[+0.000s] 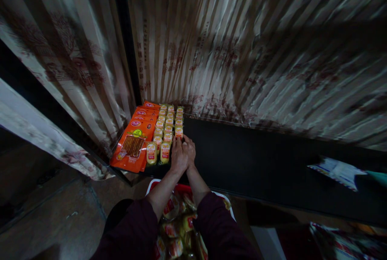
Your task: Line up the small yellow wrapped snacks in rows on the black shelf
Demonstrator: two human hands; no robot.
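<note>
Small oval yellow snack packets (168, 127), in clear wrappers with red print, stand in rows on a black shelf (236, 151). At the near end of the rightmost row, my left hand (179, 156) and my right hand (190, 152) are side by side, almost touching. Their fingers are closed around the nearest yellow snack packet (179, 132) of that row, which they partly cover. To the left lie overlapping orange snack bags (137, 131), the front one with a window showing brown sticks. Below my forearms, a white-rimmed red basket (154, 182) holds more of the wrapped snacks.
Pleated printed sheeting (181, 50) hangs behind the shelf and on its left side. A dark upright post (128, 38) stands in the corner. A white and blue packet (338, 171) lies on the shelf at right. More packages (338, 244) are at lower right.
</note>
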